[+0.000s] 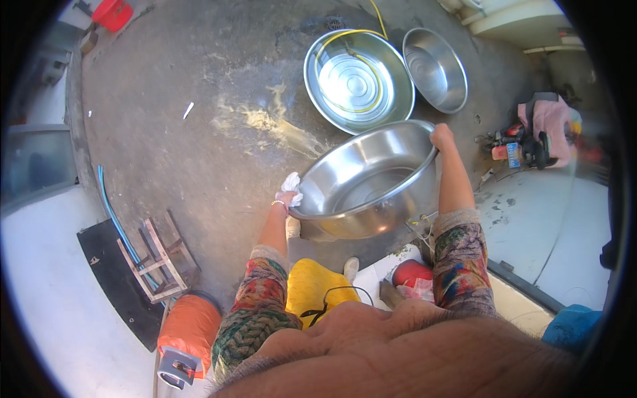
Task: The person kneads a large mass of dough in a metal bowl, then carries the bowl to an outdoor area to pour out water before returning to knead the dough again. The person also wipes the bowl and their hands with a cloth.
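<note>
A large stainless steel basin [368,219] hangs tilted before me, held by its rim at both sides. My left hand [285,197] grips the left end of the rim, with a crumpled white cloth or tissue [292,184] between hand and metal. At the far right end, my right hand [442,136] is closed over the rim. Just beyond, a second large metal basin [356,84] rests on the floor with a yellow hose [380,74] looped inside it. Beside that one stands a smaller metal basin [432,69], its inside showing.
Wet splashes [278,129] mark the concrete floor. On the left are a wooden stool [164,263], blue hose [110,209] and a gas cylinder under an orange cover [191,323]. A scooter [537,134] stands at right. A red bucket [413,272] sits near my feet, another red container [112,14] far left.
</note>
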`<state>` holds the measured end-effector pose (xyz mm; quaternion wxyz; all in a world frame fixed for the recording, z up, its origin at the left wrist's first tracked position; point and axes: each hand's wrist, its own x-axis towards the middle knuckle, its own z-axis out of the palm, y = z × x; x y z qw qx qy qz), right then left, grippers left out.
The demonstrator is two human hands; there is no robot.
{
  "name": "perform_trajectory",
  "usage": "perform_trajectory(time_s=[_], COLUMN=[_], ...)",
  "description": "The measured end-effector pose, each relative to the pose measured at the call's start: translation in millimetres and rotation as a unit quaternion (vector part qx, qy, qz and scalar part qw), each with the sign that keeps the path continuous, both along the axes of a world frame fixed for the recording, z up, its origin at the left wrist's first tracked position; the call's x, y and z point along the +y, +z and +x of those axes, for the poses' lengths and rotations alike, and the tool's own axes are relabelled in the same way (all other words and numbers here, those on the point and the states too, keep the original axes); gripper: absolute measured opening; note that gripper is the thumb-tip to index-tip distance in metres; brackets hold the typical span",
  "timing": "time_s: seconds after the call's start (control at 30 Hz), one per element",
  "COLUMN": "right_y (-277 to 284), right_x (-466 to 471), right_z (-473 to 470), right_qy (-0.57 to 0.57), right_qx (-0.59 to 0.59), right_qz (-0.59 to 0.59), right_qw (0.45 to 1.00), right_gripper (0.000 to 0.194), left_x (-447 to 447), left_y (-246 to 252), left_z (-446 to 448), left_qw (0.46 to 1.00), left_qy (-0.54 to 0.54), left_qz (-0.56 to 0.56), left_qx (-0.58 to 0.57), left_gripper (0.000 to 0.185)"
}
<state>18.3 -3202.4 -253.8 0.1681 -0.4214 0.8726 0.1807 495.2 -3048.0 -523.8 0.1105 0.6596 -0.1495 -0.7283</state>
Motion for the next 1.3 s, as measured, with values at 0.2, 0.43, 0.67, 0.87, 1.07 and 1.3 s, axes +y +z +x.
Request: perform_trajectory(time_s=[0.2,0.43,0.67,0.87,1.07,1.3], right_y=[27.6,35.9,-0.2,-46.4,-81.1,-114.1], right_x=[128.2,178.5,81.8,-15.4,-100.1,-173.3], right_z=[-64.1,-139.5,-192.0,-227.8,-246.8,-220.0], right_qy=[-0.075,-0.163,-0.195,-0.152,-0.076,0.094], right_qx=[-0.059,-0.17,-0.227,-0.168,-0.048,0.032], right_qz=[-0.11,-0.27,-0.353,-0.257,-0.092,0.016], right_qw=[0.989,0.934,0.887,0.94,0.992,0.995], right_gripper=[0.037,0.034,0.043,0.042,0.028,0.026], left_x=[57.9,-16.6,-102.9,-144.1,-195.9,-243.6], left_y=[10.5,85.9,112.3,71.4,25.9,-30.8], left_z=[-56.8,-103.9,-145.9,-180.7,-200.9,-202.9], left_qw=[0.988,0.98,0.985,0.974,0.984,0.983], left_qy=[0.051,0.064,0.114,0.18,0.143,0.173], left_qz=[-0.048,-0.173,-0.121,-0.112,-0.068,-0.01], left_qx=[-0.14,-0.078,-0.042,-0.083,-0.085,-0.067], left_gripper=[0.036,0.054,0.046,0.054,0.047,0.042])
